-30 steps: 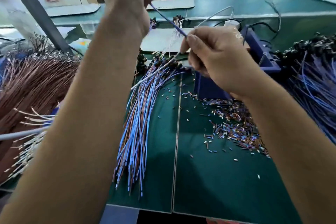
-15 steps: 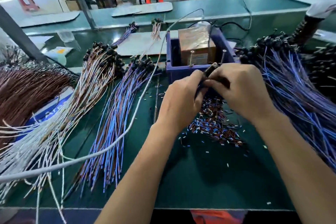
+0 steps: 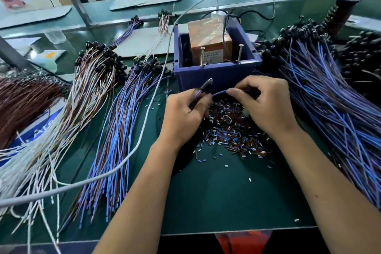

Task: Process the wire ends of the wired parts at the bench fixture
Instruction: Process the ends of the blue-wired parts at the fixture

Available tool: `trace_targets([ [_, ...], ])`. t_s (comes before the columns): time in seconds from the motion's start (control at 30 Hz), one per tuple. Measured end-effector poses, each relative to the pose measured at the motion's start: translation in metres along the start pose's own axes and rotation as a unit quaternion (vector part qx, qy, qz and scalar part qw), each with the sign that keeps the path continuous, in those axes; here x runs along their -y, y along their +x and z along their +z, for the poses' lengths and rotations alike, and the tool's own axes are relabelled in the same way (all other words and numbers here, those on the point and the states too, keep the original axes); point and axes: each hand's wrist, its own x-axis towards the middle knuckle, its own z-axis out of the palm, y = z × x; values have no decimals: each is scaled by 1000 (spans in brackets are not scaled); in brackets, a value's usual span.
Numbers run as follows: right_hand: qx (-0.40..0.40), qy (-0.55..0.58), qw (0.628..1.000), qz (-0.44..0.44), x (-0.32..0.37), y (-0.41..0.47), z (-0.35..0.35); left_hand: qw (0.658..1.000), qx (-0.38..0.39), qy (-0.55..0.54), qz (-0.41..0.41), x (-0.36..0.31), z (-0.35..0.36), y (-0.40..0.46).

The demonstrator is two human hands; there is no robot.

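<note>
Both hands meet just in front of the blue box fixture (image 3: 216, 72), which holds a brown taped block and two upright screws. My left hand (image 3: 185, 113) grips a wired part (image 3: 203, 87); its metal-tipped end sticks up and to the right from the fist. My right hand (image 3: 266, 103) pinches a blue wire (image 3: 219, 93) that arcs across to the left hand. Under the hands lies a heap of cut insulation bits (image 3: 228, 130) on the green mat.
A large pile of blue wired parts (image 3: 329, 109) lies to the right. Left of the hands lie a blue-and-brown bundle (image 3: 117, 130), a white-and-brown bundle (image 3: 68, 113) and brown wires (image 3: 22, 101). A grey cable (image 3: 144, 121) curves across the mat. The bench's front edge (image 3: 226, 231) is near.
A second ago the hands were raised, pulling a blue wire between them. They have come down to the front of the blue box, and the view has tilted down.
</note>
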Motion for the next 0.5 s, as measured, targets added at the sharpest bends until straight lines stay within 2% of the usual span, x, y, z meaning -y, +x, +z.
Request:
trace_targets([
  [0.27, 45, 18, 998, -44, 4, -2, 5, 996, -14, 36, 81, -6, 2, -1],
  [0.4, -11, 29, 999, 16, -9, 2, -11, 993, -110, 8, 50, -4, -1, 1],
  [0.5, -36, 128, 988, 76, -16, 4, -18, 992, -118, 6, 47, -4, -3, 1],
])
